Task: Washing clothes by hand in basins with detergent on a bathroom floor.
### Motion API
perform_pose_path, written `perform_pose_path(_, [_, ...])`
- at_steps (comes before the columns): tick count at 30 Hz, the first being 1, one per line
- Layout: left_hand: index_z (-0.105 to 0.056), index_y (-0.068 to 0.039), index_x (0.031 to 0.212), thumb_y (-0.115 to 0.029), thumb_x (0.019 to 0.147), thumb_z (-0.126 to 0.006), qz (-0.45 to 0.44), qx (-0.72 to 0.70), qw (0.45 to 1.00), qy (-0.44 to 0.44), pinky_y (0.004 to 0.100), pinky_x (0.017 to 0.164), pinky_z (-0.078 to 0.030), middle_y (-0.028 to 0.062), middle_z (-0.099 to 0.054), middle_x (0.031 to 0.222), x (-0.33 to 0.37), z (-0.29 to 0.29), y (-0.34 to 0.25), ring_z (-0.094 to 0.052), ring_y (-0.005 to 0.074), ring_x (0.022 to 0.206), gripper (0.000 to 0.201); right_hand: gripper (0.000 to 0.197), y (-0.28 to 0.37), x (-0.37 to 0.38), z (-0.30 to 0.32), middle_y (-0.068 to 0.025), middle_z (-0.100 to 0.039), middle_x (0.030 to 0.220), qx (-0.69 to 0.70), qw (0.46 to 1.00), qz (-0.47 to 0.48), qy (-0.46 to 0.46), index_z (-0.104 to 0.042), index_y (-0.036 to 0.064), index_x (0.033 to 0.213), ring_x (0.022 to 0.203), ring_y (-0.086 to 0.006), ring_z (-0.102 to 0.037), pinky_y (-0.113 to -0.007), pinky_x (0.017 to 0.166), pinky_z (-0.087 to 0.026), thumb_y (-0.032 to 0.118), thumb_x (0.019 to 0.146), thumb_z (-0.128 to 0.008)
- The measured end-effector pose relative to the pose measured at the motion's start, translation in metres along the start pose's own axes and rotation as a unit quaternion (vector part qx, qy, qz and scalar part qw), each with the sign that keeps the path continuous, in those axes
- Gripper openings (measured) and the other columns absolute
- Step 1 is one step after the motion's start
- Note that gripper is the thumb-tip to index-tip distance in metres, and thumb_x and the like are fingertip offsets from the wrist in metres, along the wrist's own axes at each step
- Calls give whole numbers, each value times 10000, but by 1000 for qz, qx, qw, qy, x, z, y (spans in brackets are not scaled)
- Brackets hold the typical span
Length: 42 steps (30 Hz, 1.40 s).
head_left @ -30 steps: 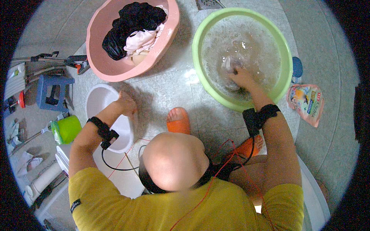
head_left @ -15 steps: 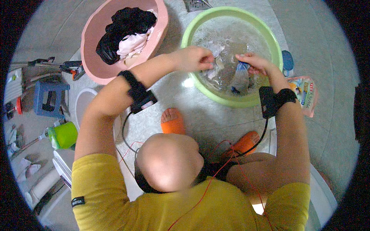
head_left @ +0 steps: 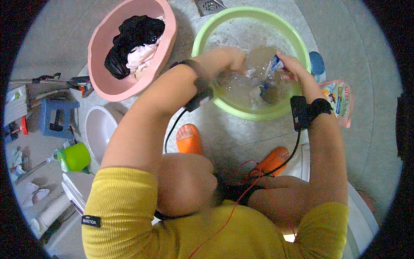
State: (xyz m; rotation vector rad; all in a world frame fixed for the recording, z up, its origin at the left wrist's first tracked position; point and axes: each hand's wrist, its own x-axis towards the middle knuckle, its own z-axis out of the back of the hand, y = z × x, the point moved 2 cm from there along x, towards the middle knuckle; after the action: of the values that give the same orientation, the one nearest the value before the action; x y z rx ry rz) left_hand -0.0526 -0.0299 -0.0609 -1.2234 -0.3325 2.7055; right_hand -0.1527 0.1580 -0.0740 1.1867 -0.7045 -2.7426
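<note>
A light green basin (head_left: 199, 41) holds cloudy, sudsy water. In its right half my right hand (head_left: 292, 69) is closed on a wet blue-and-white cloth (head_left: 272, 67), thumb on top and the other fingers partly under water. The cloth's darker lower part (head_left: 266, 91) trails in the water. Over the left half, my left hand (head_left: 233, 59) reaches in, blurred, its fingers pointing down near the surface. Whether they grip anything is hidden. A pale bit of fabric (head_left: 250, 73) shows just beside them.
A pink tub (head_left: 100, 82) with black clothes (head_left: 137, 36) and pale pink fabric (head_left: 141, 57) stands to the left. Right of the basin are a blue-lidded container (head_left: 317, 63) and a detergent pouch (head_left: 338, 101). A white basin (head_left: 100, 125), blue stool (head_left: 59, 117) and green bucket (head_left: 76, 156) lie left.
My left hand has moved from the basin's left rim rightward over the water. The right hand keeps hold of the cloth, slightly shifted. The view has shifted, and the white basin shows more.
</note>
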Motion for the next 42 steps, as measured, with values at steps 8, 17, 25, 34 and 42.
perform_pose_path(8, [-588,-35,765,-351,586,-618,-78,-302,929,-200,322,548,-429,105,-580,732,77,-31,30,-554,246,623,364,199,39,14,-31,4,-432,576,242,965,102,16,-453,107,762,472,-75,-378,-226,357,-269,301,785,-419])
perform_pose_path(17, [-525,-61,786,-335,713,-553,65,-571,794,-198,246,431,-360,19,-510,667,0,6,27,-436,111,503,285,178,-14,3,-7,-76,-529,797,590,798,1,125,-464,48,858,716,-188,-499,-298,636,-411,167,766,-369])
perform_pose_path(25, [-527,-80,760,-384,712,-544,-23,-652,751,-105,213,473,-383,1,-497,671,16,-2,13,-459,102,575,308,284,-30,10,-45,-95,-549,881,500,848,-5,173,-498,32,908,744,-214,-539,-350,683,-431,268,818,-369])
perform_pose_path(34, [-461,-98,1038,-347,783,-434,-78,-824,560,18,249,659,-427,55,-532,929,27,-11,20,-523,153,787,358,294,19,-33,-61,-51,-555,820,483,864,-41,135,-513,59,912,682,-159,-528,-275,610,-421,310,774,-445])
perform_pose_path(42, [-514,-63,854,-216,791,-397,95,-568,808,-127,262,477,-392,40,-524,691,21,-1,34,-474,142,558,202,211,-2,-14,-49,-17,-517,676,445,892,-58,-55,-523,87,825,577,-142,-467,-277,488,-363,276,750,-466])
